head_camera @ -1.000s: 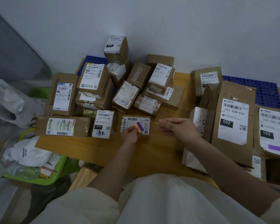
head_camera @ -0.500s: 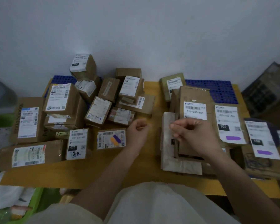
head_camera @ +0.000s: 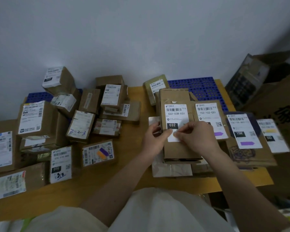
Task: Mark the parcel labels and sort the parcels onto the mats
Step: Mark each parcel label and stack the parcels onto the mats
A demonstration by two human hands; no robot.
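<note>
A flat brown parcel with a white label reading 032-038-E01 lies on top of the right-hand pile. My left hand and my right hand meet over the lower part of that label, fingertips pinched together on it; what they pinch is too small to tell. Beside it lie parcels whose labels carry purple marks: 102-102-C01 and a dark one. To the left a small box bears an orange and purple mark.
Many brown parcels are heaped at the left on the yellow cardboard surface. A blue perforated mat shows at the back right, another blue mat at back left. Large cartons stand at the far right.
The view has swung right. My left hand left the small box with the orange and purple mark and both hands came together on the 032-038-E01 label.
</note>
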